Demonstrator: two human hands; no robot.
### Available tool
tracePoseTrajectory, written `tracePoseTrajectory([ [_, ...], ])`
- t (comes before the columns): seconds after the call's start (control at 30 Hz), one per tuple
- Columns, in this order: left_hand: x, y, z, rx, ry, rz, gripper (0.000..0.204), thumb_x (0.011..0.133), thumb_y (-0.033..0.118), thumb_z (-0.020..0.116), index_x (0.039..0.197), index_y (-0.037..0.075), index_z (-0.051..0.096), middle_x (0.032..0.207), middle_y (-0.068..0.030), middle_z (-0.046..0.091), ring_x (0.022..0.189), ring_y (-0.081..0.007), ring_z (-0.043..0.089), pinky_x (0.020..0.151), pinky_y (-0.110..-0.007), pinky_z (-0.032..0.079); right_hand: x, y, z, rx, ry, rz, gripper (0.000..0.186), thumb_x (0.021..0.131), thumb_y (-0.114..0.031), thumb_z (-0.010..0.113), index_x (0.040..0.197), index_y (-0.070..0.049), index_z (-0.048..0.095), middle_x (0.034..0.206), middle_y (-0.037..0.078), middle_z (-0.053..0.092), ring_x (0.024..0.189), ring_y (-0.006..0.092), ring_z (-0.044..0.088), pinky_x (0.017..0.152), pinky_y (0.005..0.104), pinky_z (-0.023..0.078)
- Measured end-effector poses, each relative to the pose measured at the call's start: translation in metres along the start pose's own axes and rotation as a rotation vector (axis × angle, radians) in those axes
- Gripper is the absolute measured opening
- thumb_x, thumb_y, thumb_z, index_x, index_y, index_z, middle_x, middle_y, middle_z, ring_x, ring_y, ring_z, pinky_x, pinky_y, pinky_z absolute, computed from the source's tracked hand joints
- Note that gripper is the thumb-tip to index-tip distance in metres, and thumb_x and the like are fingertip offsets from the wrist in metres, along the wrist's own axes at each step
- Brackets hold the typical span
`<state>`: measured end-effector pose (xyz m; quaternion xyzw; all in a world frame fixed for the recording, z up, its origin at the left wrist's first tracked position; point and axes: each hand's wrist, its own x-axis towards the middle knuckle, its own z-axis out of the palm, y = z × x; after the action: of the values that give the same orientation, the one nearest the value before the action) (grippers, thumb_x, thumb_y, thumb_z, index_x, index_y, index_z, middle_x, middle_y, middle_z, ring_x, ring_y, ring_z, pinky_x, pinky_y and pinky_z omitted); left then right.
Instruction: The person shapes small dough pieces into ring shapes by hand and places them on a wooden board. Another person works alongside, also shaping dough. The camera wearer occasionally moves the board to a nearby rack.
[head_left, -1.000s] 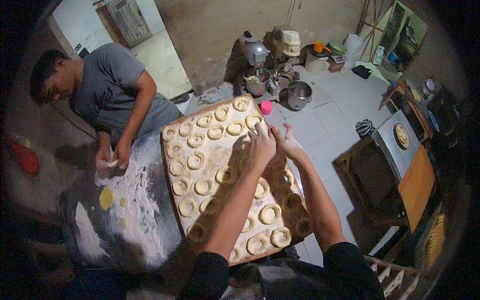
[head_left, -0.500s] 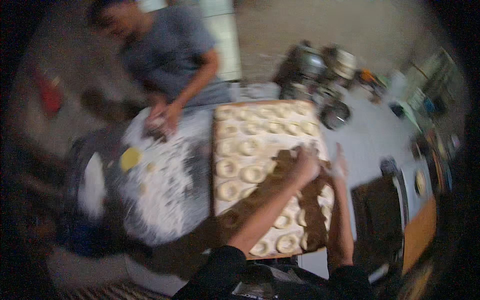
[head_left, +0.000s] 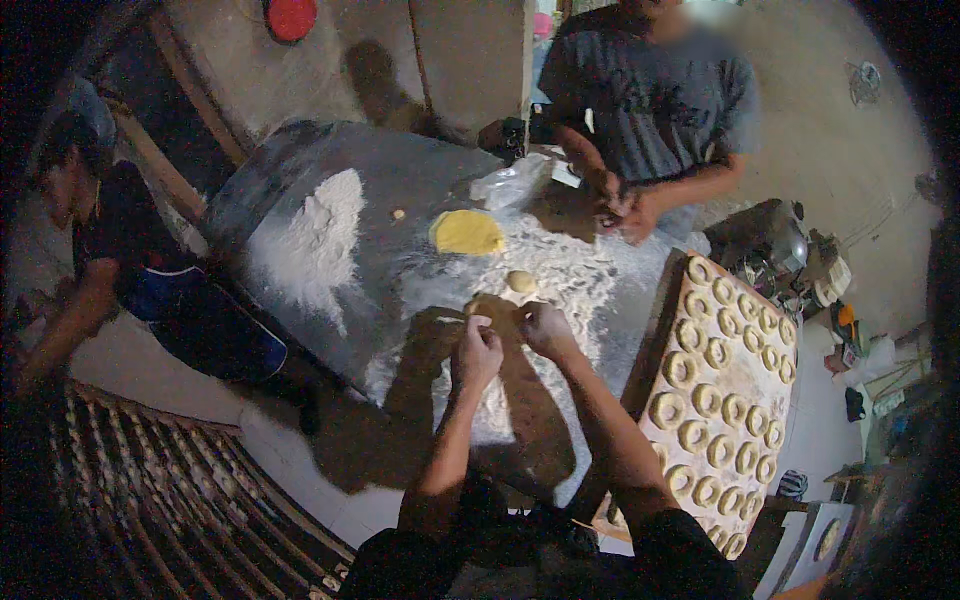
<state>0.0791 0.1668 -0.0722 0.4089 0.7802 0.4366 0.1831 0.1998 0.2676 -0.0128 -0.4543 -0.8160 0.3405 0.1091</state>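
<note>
Over the floured dark table (head_left: 300, 145), my left hand (head_left: 479, 350) has its fingers curled together, with a small pale bit at their tips that I cannot make out clearly. Close by on the right, my right hand (head_left: 549, 331) is also closed, and whatever may be in its fingers is hidden. A small round ball of dough (head_left: 521, 281) lies just beyond both hands. Farther back sits a flat yellow sheet of dough (head_left: 468, 232). To the right, rows of dough rings (head_left: 708, 400) cover a flour-dusted board (head_left: 746, 362).
A co-worker's hands (head_left: 628, 208) are together over the table's far right corner, by a clear plastic bag (head_left: 513, 182). Another person (head_left: 150, 230) stands at the left. A flour heap (head_left: 325, 228) and a tiny dough piece (head_left: 398, 214) lie left. Metal pots (head_left: 780, 235) stand back right.
My view and both hands have swung left, from over the board of dough rings to the floured table. My hands, earlier spread with fingers out, are now curled.
</note>
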Motion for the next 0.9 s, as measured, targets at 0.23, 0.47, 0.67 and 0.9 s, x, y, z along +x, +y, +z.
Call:
tracePoseTrajectory([
  [0.23, 0.026, -0.088, -0.014, 0.058, 0.121, -0.046, 0.037, 0.089, 0.019, 0.056, 0.121, 0.001, 0.049, 0.114, -0.0176, 0.056, 0.091, -0.0299, 0.061, 0.082, -0.037, 0.047, 0.049, -0.042, 0.068, -0.097, 0.114, -0.276, 0.04, 0.079, -0.038, 0.067, 0.095, -0.003, 0.058, 0.082, 0.016, 0.063, 0.077, 0.0315, 0.062, 0.068, 0.0367, 0.049],
  [0.47, 0.014, 0.039, -0.089, -0.63, -0.211, -0.007, 0.03, 0.086, 0.025, 0.067, 0.1, -0.002, 0.063, 0.087, -0.0071, 0.063, 0.081, -0.0132, 0.059, 0.074, -0.027, 0.049, -0.016, -0.063, 0.003, 0.777, -0.096, -0.087, 0.046, 0.078, -0.007, 0.067, 0.114, -0.006, 0.04, 0.082, 0.017, 0.064, 0.081, 0.0241, 0.065, 0.071, 0.0364, 0.051],
  [0.67, 0.002, 0.056, -0.063, -0.463, -0.361, 0.216, 0.021, 0.077, -0.005, 0.062, 0.097, 0.001, 0.06, 0.087, -0.0077, 0.063, 0.082, -0.0175, 0.063, 0.071, -0.03, 0.049, -0.037, -0.063, -0.004, -0.062, 0.374, -0.062, 0.072, 0.069, -0.014, 0.073, 0.13, -0.009, 0.036, 0.11, 0.022, 0.051, 0.099, 0.0391, 0.055, 0.082, 0.043, 0.046],
  [0.9, -0.022, 0.099, -0.01, -0.792, -0.188, 0.382, 0.044, 0.081, -0.005, 0.056, 0.121, 0.008, 0.042, 0.086, -0.0064, 0.056, 0.074, -0.0172, 0.055, 0.071, -0.031, 0.047, -0.092, -0.012, -0.049, 1.377, -0.092, -0.275, 0.039, 0.088, -0.023, 0.054, 0.124, -0.009, 0.046, 0.099, 0.006, 0.057, 0.092, 0.0162, 0.055, 0.081, 0.0301, 0.044],
])
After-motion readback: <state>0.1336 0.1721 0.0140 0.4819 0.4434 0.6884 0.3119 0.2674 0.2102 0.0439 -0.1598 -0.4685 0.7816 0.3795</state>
